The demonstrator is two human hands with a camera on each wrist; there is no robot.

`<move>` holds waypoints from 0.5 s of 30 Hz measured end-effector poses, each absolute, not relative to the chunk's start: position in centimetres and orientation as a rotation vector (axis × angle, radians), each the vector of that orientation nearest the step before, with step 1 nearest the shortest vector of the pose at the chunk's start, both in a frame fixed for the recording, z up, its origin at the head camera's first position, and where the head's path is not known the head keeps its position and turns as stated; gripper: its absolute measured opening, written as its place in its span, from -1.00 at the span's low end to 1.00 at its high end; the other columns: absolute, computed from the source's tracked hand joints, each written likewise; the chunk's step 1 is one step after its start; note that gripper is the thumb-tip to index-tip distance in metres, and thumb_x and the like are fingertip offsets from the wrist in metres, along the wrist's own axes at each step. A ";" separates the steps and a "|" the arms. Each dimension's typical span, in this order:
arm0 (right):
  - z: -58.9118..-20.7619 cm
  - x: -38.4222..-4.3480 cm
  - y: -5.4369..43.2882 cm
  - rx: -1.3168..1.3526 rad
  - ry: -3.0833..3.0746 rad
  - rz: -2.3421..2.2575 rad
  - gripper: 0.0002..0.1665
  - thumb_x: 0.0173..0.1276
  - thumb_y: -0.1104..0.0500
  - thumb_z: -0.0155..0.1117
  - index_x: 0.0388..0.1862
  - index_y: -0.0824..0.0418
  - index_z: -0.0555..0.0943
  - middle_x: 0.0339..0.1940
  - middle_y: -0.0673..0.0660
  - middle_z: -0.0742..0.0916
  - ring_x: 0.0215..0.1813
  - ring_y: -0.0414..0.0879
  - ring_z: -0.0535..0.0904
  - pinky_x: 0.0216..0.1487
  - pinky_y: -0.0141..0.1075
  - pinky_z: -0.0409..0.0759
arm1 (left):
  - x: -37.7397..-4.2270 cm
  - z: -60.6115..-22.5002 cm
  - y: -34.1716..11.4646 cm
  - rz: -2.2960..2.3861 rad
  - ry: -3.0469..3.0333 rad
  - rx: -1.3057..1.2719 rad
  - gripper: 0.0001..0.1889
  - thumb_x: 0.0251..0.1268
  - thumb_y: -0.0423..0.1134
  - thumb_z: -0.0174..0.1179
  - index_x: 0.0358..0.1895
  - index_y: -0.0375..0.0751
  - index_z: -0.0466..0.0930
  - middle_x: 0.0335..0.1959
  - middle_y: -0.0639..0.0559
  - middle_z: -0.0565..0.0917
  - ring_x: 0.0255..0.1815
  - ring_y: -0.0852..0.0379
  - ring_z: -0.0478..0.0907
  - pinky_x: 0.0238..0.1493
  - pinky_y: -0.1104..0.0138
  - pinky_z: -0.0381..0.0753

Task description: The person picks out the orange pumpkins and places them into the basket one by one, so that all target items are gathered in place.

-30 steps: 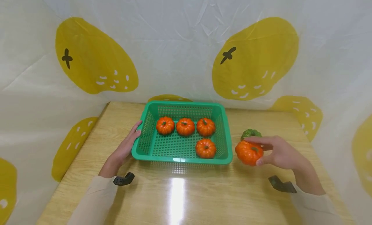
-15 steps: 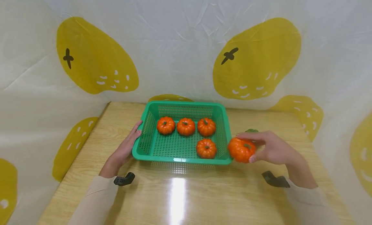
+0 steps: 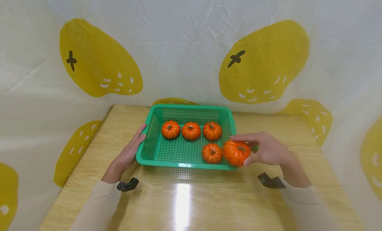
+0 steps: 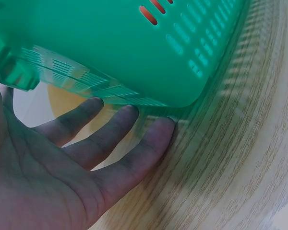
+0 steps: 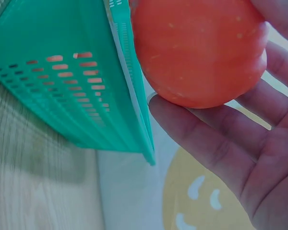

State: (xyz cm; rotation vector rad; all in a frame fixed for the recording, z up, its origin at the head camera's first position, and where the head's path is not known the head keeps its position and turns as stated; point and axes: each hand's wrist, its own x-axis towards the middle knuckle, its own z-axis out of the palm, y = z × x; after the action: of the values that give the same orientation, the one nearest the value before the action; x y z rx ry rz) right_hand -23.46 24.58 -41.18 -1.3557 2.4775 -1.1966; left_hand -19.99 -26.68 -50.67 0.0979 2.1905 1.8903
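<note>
My right hand [image 3: 267, 149] grips a small orange pumpkin [image 3: 236, 153] over the right rim of a green plastic basket [image 3: 185, 165]. In the right wrist view, that pumpkin [image 5: 197, 52] lies between thumb and fingers, raised beside the basket wall [image 5: 53, 105]. Several like pumpkins sit inside the basket: a row of three along the back, with its middle pumpkin [image 3: 191, 131], and a front-right pumpkin [image 3: 212, 153]. At the basket's left end rests my left hand [image 3: 130, 151]. Its extended fingers [image 4: 115, 143] lie along the outer wall in the left wrist view.
A bumpy green object [image 3: 255, 148] is mostly hidden behind my right hand. The basket stands on a wooden table [image 3: 149, 204], near its back edge. Behind rises a pale sheet [image 3: 179, 58] printed with large yellow fruit shapes.
My right hand has carried the orange pumpkin leftward, from the table right of the basket to over its right rim. My left hand and the basket have stayed in place.
</note>
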 end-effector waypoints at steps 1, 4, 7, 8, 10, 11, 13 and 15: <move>-41.2 -23.5 24.4 -1.363 2.474 -1.190 -0.08 -0.14 0.17 0.78 0.31 0.20 0.67 0.25 0.22 0.76 0.08 -0.36 0.71 0.06 -0.47 0.64 | -20.0 -50.7 -26.7 1.889 2.194 0.095 -0.35 0.72 0.26 -0.36 0.69 0.49 -0.38 0.76 0.01 -0.32 0.64 -0.31 0.02 0.44 -0.09 0.32; -41.2 -23.7 23.9 -1.377 2.448 -1.194 -0.08 -0.15 0.19 0.79 0.31 0.21 0.67 0.24 0.29 0.75 0.04 -0.32 0.74 0.02 -0.45 0.66 | -19.9 -50.7 -26.6 1.885 2.205 0.086 -0.35 0.72 0.26 -0.36 0.69 0.48 -0.38 0.76 0.02 -0.33 0.66 -0.30 -0.03 0.48 -0.15 0.26; -41.1 -23.8 23.4 -1.404 2.394 -1.225 -0.09 -0.11 0.20 0.78 0.32 0.23 0.66 0.24 0.34 0.73 0.08 -0.33 0.73 0.00 -0.43 0.67 | -19.9 -50.6 -26.5 1.882 2.213 0.075 -0.35 0.71 0.26 -0.36 0.69 0.47 -0.37 0.76 0.03 -0.34 0.69 -0.30 -0.09 0.51 -0.20 0.18; -41.1 -23.9 23.2 -1.414 2.382 -1.232 -0.10 -0.10 0.20 0.78 0.32 0.23 0.66 0.24 0.34 0.74 0.10 -0.34 0.72 0.01 -0.43 0.67 | -19.9 -50.6 -26.5 1.879 2.216 0.072 -0.34 0.71 0.26 -0.36 0.69 0.48 -0.37 0.76 0.03 -0.34 0.69 -0.29 -0.10 0.52 -0.21 0.16; -41.1 -24.1 22.9 -1.434 2.375 -1.234 -0.10 -0.09 0.18 0.78 0.32 0.23 0.66 0.24 0.33 0.74 0.14 -0.37 0.70 0.00 -0.41 0.68 | -19.8 -50.5 -26.5 1.878 2.217 0.069 -0.35 0.71 0.26 -0.36 0.69 0.48 -0.37 0.76 0.03 -0.34 0.69 -0.29 -0.10 0.52 -0.21 0.16; -41.1 -24.1 22.8 -1.446 2.377 -1.227 -0.10 -0.10 0.17 0.78 0.32 0.22 0.66 0.24 0.32 0.74 0.15 -0.38 0.68 0.00 -0.40 0.68 | -19.8 -50.5 -26.5 1.878 2.217 0.069 -0.35 0.71 0.26 -0.36 0.69 0.48 -0.37 0.76 0.02 -0.33 0.69 -0.29 -0.08 0.52 -0.20 0.17; -41.2 -24.3 22.6 -1.447 2.397 -1.206 -0.08 -0.13 0.15 0.79 0.31 0.20 0.67 0.24 0.27 0.75 0.19 -0.42 0.65 0.03 -0.39 0.68 | -19.8 -50.4 -26.5 1.877 2.215 0.075 -0.35 0.71 0.26 -0.36 0.69 0.47 -0.37 0.76 0.01 -0.32 0.67 -0.29 -0.05 0.50 -0.17 0.20; -41.2 -24.4 22.3 -1.446 2.405 -1.191 -0.06 -0.17 0.14 0.80 0.31 0.18 0.68 0.24 0.25 0.76 0.21 -0.43 0.63 0.04 -0.36 0.68 | -19.8 -50.3 -26.6 1.877 2.209 0.083 -0.35 0.71 0.26 -0.36 0.69 0.47 -0.37 0.76 0.00 -0.31 0.66 -0.29 -0.01 0.49 -0.14 0.23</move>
State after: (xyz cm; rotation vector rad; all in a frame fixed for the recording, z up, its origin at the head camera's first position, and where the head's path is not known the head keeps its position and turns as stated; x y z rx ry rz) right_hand -24.39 22.31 -41.21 -1.4459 2.4050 -1.1909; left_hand -19.84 -26.56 -50.33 0.0828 2.2091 1.8769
